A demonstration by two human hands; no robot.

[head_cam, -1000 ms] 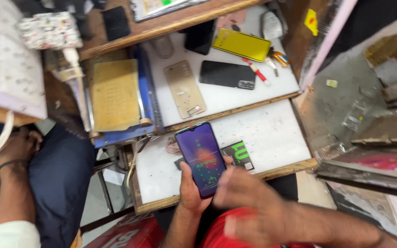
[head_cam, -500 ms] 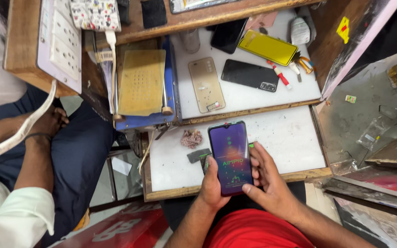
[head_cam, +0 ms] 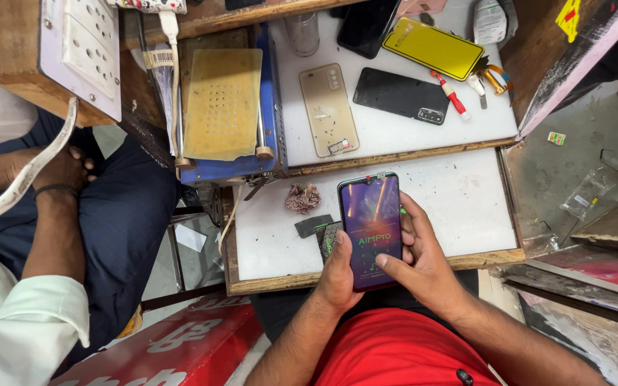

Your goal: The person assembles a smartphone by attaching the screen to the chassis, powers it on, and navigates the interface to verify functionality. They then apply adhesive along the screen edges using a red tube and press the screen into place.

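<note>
**A:** Looking down from the head cam: the smartphone (head_cam: 371,230) is lit up with a purple screen, held over the lower white tray (head_cam: 459,207) right at the front edge. The left hand (head_cam: 337,275) is wrapped around the bottom left of it, and the right hand (head_cam: 420,261) cups the right side with the thumb on the glass near the bottom. So both hands are gripping the phone, neither one is loose.

**B:** How far along does it look?

**A:** I'd guess the phone is assembled and powered, so the check on the screen is what's in hand. On the upper tray the gold back cover (head_cam: 329,109) and the black back cover (head_cam: 402,95) lie bare and well apart from the hands, so those look untouched for now.

**B:** Any packaging or labels?

**A:** A yellow rectangular sheet with a black border (head_cam: 434,48) at the top, a white pouch (head_cam: 490,20) beside it, a small yellow sticker (head_cam: 569,11) on the wooden wall at right, and a red sign with white lettering (head_cam: 180,343) down on the floor at left. A little dark card with green print (head_cam: 329,239) sits just under the phone's left side.
</note>
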